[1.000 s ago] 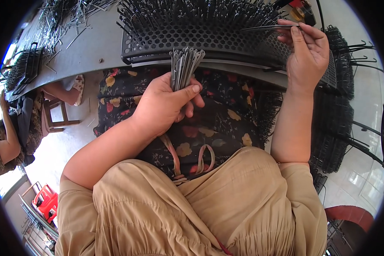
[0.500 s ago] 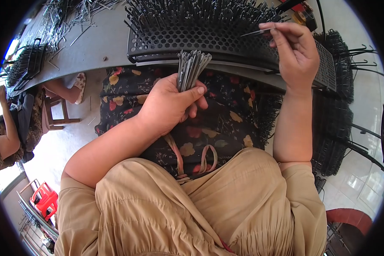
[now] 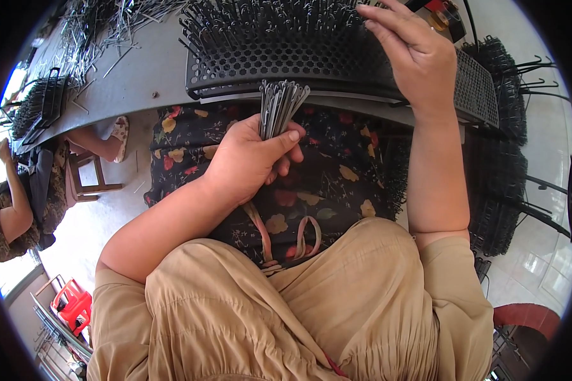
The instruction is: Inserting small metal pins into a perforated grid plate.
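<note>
My left hand (image 3: 251, 149) is closed around a bundle of thin grey metal rods (image 3: 277, 109) with small looped or bent ends, held upright over my lap. Beyond it, my right hand (image 3: 419, 60) reaches over the black perforated metal rack (image 3: 279, 62). Its thumb and finger come together among the dark hooked rods (image 3: 267, 20) that stand densely in the rack. Whatever lies between those fingertips is too small to make out.
Loose thin rods (image 3: 98, 38) are heaped at the table's far left. A second loaded rack (image 3: 41, 108) stands at the left edge, near another person's arm (image 3: 16, 203). Black hooked pieces (image 3: 505, 114) hang at the right. A red plastic stool (image 3: 73, 305) is at lower left.
My right hand has moved up and left, from above the rack's right side into the standing rods. The thin rod it pinched no longer shows. My left hand stays on the bundle.
</note>
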`<state>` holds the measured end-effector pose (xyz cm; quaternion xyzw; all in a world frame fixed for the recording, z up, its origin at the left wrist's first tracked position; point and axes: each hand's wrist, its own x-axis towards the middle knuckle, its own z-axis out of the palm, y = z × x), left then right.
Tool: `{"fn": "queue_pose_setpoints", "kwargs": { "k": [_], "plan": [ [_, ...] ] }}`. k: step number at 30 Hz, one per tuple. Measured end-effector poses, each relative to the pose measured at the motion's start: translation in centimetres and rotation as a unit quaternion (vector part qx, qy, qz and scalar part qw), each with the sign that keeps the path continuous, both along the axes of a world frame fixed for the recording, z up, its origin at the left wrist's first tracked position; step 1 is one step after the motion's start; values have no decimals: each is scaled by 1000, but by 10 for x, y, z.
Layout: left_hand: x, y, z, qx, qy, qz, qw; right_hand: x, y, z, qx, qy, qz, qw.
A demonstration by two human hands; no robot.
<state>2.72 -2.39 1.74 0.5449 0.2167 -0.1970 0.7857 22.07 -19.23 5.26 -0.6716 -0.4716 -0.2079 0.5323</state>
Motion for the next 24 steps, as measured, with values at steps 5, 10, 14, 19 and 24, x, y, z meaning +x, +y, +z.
{"fn": "queue_pose_setpoints", "kwargs": {
  "k": [5, 10, 14, 19, 24],
  "plan": [
    [-4, 2, -1, -18, -32, 38, 999, -43, -2, 19, -144, -193, -124, 963],
    [-5, 2, 0, -47, -63, 24, 997, -99, 9, -10, -103, 429, 17, 897],
    [-4, -4, 1, -28, -90, 29, 995, -102, 8, -18, -41, 542, 83, 835],
    [-5, -2, 3, -24, -62, 21, 998, -86, -5, -16, 89, 524, 38, 846],
    [-4, -1, 6, -32, -31, -4, 999, -42, -45, -5, 203, 403, -18, 892]
  ]
}}
